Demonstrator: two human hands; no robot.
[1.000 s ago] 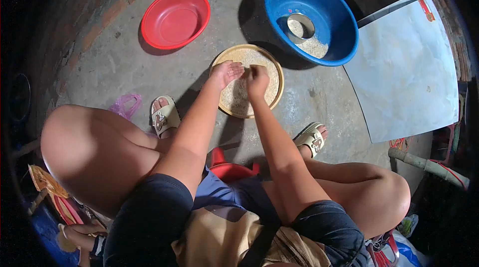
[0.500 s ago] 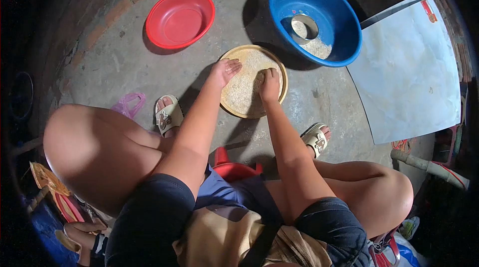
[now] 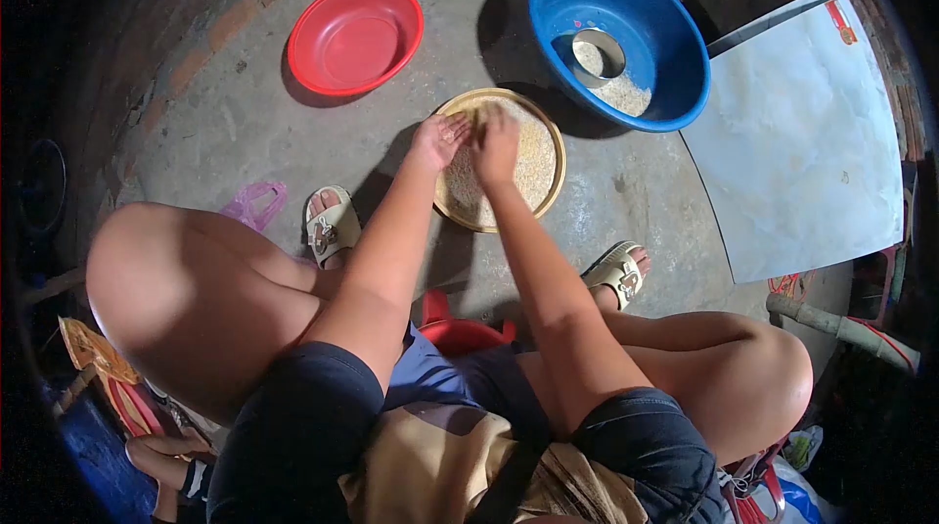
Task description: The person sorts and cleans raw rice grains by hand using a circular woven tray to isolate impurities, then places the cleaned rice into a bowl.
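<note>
A round tray (image 3: 559,177) with a golden rim lies on the floor in front of me, spread with pale grains (image 3: 523,167) that look like rice. Over its left edge, my left hand (image 3: 442,140) is turned palm up, fingers stretched out; small pale bits seem to lie on the palm. My right hand (image 3: 497,147) is close beside it, above the tray's middle. Motion smears the right fingers, so whether they pinch anything is hidden.
A red basin (image 3: 357,40) stands at the upper left. In the blue tub (image 3: 675,45) at the upper right sit a metal can (image 3: 599,56) and loose grains (image 3: 626,96). A pale board (image 3: 802,142) lies at right; a pink plastic bag (image 3: 254,204) lies by my left sandal (image 3: 333,226).
My right hand has moved left across the tray, from its right side to beside my left hand. The left hand has stayed nearly in place, palm up.
</note>
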